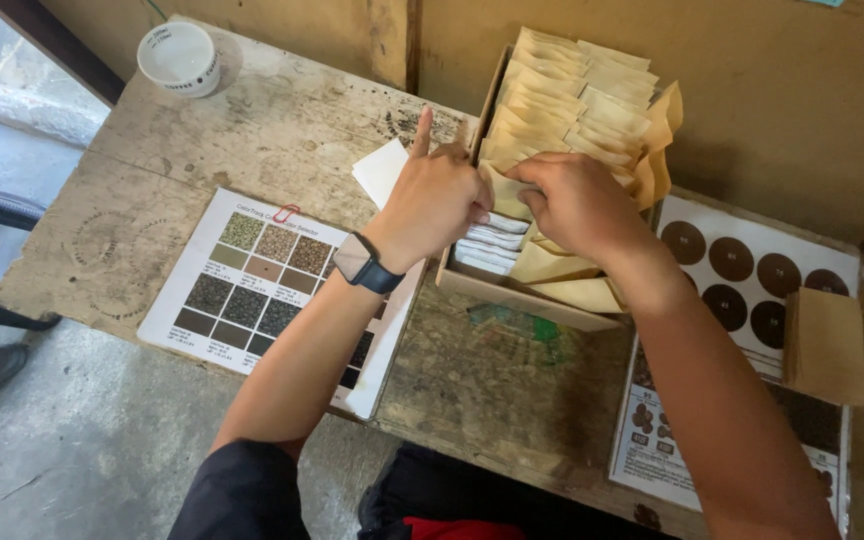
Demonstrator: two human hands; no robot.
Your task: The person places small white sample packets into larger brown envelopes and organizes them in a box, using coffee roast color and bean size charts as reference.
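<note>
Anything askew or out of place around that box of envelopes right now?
Mostly tidy. In the cardboard box, the tan envelopes at the far end fan out over the rim, and several near the right hand lie slumped instead of upright. Nothing spilled.

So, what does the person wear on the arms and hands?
Both forearms are bare. The left hand has no glove or ring that shows, and on its wrist sits a watch with a grey rectangular face and a dark band. A dark sleeve covers the left upper arm. The right hand wears nothing visible.
</note>
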